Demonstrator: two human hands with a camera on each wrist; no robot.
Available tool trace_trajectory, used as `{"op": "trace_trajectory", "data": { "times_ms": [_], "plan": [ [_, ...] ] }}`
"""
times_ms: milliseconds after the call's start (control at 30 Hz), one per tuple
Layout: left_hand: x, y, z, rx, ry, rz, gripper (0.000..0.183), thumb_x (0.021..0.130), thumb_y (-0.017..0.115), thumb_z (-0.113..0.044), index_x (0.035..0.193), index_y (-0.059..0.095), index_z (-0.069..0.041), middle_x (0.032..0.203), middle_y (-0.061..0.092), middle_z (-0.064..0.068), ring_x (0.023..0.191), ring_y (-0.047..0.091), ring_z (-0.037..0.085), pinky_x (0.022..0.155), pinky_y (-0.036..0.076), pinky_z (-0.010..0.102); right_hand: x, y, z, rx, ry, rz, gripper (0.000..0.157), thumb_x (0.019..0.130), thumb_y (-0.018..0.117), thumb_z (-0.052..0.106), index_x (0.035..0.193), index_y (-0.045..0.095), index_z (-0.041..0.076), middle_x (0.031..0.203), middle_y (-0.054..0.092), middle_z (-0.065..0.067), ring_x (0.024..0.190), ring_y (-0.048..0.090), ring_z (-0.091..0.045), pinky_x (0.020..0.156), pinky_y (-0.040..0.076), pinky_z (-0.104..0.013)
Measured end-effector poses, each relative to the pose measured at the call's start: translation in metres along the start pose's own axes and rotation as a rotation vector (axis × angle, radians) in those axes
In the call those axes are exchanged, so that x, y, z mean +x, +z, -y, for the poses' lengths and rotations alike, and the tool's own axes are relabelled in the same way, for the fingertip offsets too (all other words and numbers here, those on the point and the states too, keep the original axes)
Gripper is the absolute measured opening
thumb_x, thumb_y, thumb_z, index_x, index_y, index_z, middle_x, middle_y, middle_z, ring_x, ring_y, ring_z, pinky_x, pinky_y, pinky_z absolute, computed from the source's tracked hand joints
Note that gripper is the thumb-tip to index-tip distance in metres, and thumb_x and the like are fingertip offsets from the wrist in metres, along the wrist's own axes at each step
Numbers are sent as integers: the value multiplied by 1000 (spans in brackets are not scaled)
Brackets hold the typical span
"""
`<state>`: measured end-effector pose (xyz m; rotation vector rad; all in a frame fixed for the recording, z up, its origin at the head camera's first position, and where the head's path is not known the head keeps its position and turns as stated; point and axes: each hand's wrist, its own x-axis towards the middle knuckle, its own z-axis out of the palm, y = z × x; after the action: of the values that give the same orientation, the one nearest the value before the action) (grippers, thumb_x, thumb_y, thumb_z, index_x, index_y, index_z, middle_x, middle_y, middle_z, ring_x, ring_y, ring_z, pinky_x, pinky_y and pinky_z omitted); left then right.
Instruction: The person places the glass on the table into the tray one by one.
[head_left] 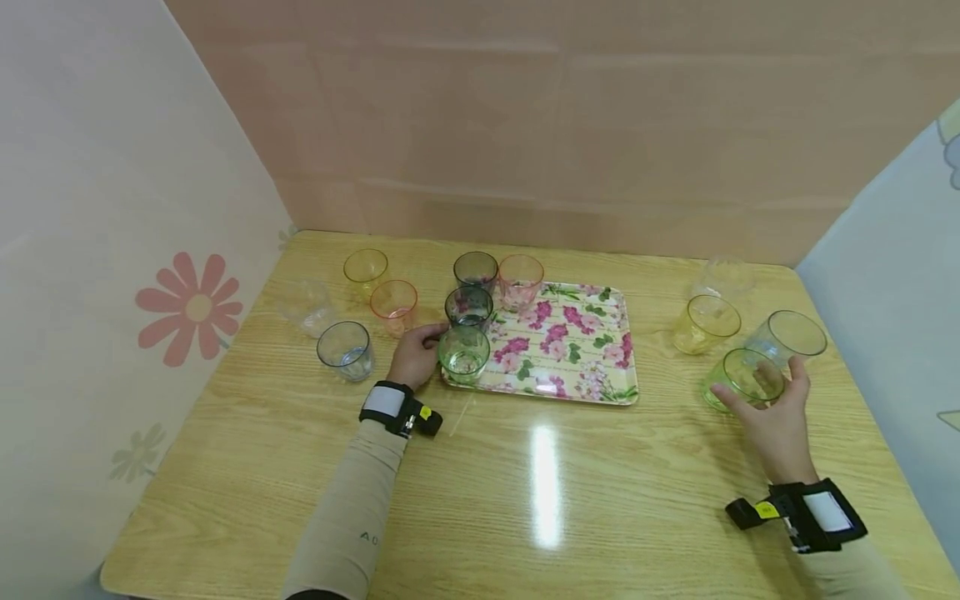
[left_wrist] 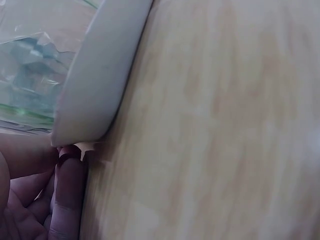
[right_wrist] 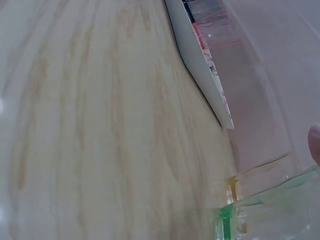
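Observation:
At the left edge of the floral tray [head_left: 576, 367], my left hand [head_left: 415, 357] pinches the rim near the front corner. A green glass [head_left: 463, 358] stands on that corner, close beside the fingers. Two dark grey glasses [head_left: 469, 310] and a pink glass [head_left: 519, 292] line the tray's left side and back. Over at the right, my right hand [head_left: 780, 429] curls its thumb and fingers round a second green glass [head_left: 722, 398]. In the right wrist view only a fingertip [right_wrist: 314, 144] shows beside this green glass [right_wrist: 270, 220].
Right of the tray stand a yellow glass [head_left: 705, 329], a clear glass [head_left: 723, 279] and a bluish glass [head_left: 797, 335]. Left of it are a yellow glass [head_left: 366, 273], a red-rimmed glass [head_left: 393, 308], a clear glass [head_left: 311, 308] and a grey-blue glass [head_left: 347, 354]. Walls enclose the table [head_left: 480, 483].

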<state>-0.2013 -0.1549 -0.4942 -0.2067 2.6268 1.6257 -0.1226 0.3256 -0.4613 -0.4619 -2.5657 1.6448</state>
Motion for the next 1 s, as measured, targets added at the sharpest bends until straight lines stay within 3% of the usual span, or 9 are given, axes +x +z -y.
{"op": "trace_trajectory", "data": {
  "times_ms": [133,300,567,700,1000],
  "plan": [
    [0,0,-2,4,-8,-6,34,102,52,-2,132,68,-4,127,68,16,112,63,29,94,49,42,0,2,-3,-3,-10,-13,104,101,65,28,160,-20,26,169,11,-13,153,13,-26,105,30,-13],
    [-1,0,-2,-3,-12,-4,33,103,54,-4,133,68,-3,126,68,16,111,63,29,93,49,41,1,4,-6,-13,-40,-29,100,101,64,28,162,-14,21,168,16,-13,151,20,-20,122,17,-34],
    [-1,2,-2,-11,-23,0,31,103,59,-10,132,68,-5,125,69,15,109,63,28,93,50,41,0,4,-9,-18,-49,-43,84,101,65,28,161,9,16,153,33,1,143,29,-17,119,18,-33],
    [0,2,-1,-10,-24,-3,31,103,58,-9,132,68,-5,125,69,15,109,63,27,93,50,41,-1,4,-8,-22,-59,-39,83,101,65,28,161,10,15,149,35,4,142,29,-18,118,18,-33],
    [-1,0,-2,-6,-22,-1,32,102,60,-10,133,68,-5,125,69,15,110,63,27,94,50,41,0,5,-8,-31,-72,-31,83,101,64,28,162,9,14,153,34,-4,142,30,-19,119,18,-33]
  ]
}}
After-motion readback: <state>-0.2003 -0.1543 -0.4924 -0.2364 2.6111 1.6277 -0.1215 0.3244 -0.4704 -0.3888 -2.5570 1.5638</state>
